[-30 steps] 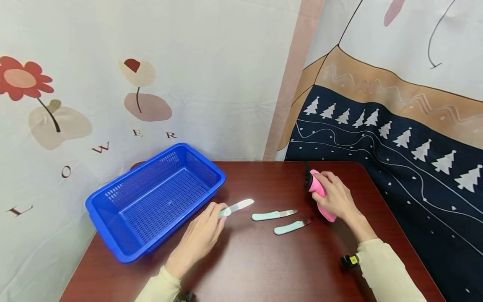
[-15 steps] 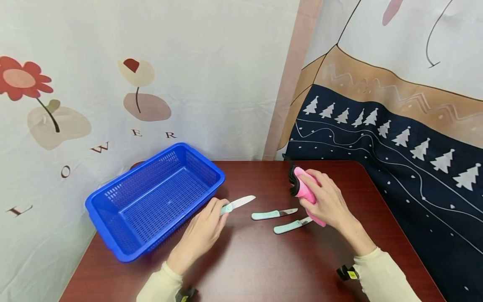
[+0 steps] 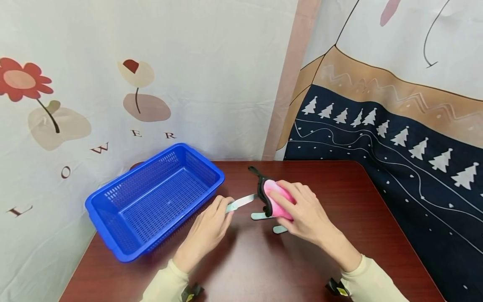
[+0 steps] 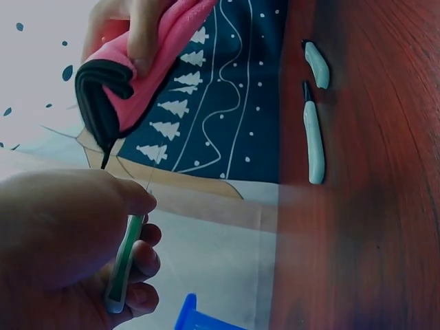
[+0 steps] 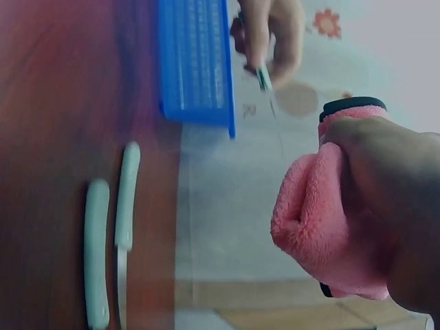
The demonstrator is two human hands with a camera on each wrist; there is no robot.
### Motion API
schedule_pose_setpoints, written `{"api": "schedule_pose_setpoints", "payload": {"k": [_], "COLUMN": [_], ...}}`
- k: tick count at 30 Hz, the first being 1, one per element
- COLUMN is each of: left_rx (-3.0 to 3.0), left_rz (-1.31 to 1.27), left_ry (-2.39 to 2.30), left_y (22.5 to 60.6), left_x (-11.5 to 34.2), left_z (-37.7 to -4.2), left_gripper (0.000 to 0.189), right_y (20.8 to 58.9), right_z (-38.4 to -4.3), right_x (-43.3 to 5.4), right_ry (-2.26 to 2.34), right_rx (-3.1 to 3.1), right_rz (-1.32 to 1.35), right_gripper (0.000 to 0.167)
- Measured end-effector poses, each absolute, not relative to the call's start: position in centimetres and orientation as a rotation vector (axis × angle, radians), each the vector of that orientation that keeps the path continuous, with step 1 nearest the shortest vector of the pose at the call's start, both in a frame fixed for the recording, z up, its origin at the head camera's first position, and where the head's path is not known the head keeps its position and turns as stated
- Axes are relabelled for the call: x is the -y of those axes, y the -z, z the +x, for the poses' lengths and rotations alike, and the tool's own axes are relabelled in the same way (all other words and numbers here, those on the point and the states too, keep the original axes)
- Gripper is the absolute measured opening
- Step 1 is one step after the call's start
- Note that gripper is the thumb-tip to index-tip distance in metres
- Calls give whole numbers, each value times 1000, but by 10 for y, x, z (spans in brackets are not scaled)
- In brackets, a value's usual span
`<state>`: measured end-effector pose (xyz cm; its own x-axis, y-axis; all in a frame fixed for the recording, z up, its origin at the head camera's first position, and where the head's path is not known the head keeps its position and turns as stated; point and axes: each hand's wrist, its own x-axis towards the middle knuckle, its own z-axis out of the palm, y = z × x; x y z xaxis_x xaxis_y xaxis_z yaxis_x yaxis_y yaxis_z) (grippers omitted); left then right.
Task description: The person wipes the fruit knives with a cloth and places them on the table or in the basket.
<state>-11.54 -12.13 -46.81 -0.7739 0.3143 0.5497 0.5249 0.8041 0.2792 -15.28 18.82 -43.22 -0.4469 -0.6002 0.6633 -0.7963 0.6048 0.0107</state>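
In the head view my left hand grips a small knife by its mint-green handle, the blade pointing right. My right hand holds a folded pink cloth with black edging and a black loop. The blade's tip reaches the cloth's black edge in the head view. Two more mint-handled knives lie on the table below the cloth, partly hidden by it and the right hand. The right wrist view shows the handle of one knife beside the other knife.
A blue perforated basket stands on the left of the reddish-brown table, close by the left hand. Behind the table hang a pale printed curtain and a dark cloth with white trees.
My right hand has carried the pink cloth leftward, from the table's right side to the knife's blade, now covering parts of the two lying knives. The left hand has shifted slightly right, still gripping its knife.
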Motion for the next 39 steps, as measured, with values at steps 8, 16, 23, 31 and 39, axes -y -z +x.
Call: {"api": "schedule_pose_setpoints", "payload": {"k": [8, 16, 23, 31, 39], "left_rx": [2467, 2427, 2440, 2452, 2432], "left_rz": [-648, -676, -685, -693, -689], "left_ry": [551, 526, 526, 538, 529], "left_y": [464, 464, 464, 463, 462], "left_x": [113, 109, 110, 109, 109], "left_z": [-113, -110, -107, -104, -102], "left_gripper": [27, 32, 28, 26, 23], "right_y": [436, 446, 452, 452, 451], "right_z": [-141, -132, -132, -130, -131], "right_x": [-157, -143, -140, -145, -153], "right_ry": [-253, -106, -75, -61, -66], "right_rx": [2163, 2192, 2151, 2175, 2198], "right_rz": [1173, 1195, 1141, 1098, 1074], "right_gripper": [78, 80, 72, 71, 73]}}
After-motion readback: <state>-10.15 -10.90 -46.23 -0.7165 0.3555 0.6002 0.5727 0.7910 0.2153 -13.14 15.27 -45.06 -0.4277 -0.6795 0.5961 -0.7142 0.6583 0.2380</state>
